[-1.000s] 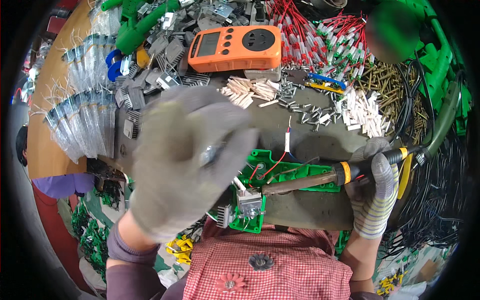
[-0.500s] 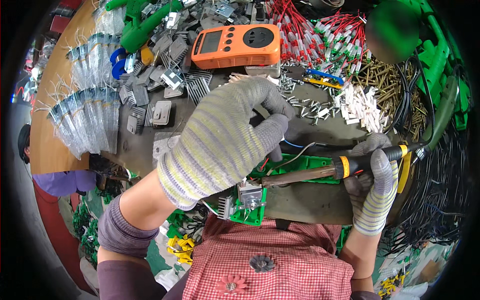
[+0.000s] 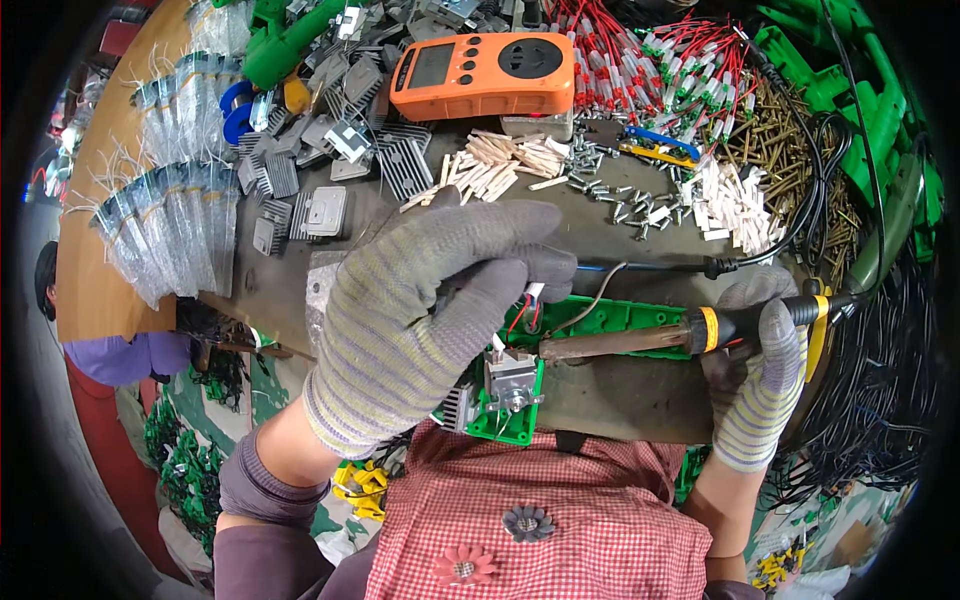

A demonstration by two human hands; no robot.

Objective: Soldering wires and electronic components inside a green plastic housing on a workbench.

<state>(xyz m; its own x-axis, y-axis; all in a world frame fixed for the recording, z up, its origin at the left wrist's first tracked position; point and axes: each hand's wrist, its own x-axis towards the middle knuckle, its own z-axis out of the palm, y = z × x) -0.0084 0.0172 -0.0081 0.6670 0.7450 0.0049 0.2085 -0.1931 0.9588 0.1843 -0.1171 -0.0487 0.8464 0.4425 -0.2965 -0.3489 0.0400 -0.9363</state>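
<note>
My right hand grips the black handle of a soldering iron, its thick brown barrel pointing left over a green plastic housing. Thumb and fingers of my left hand, gloved in striped knit like the right, are pinched together above the housing's left end. Under its fingertips show a small white sleeve and thin red wires; the exact grip is partly hidden. A metal component with a finned heat sink sits in the housing's near part. A black cable ending in a blue wire reaches the left fingers.
Behind lie white sticks, screws, an orange meter and red-wired parts. Finned heat sinks and bagged leads are at left. Black cables crowd the right edge, beside green shells.
My left hand has come down toward me, uncovering the white sticks behind it. The housing and soldering iron have shifted slightly right in the picture; my right hand keeps its grip.
</note>
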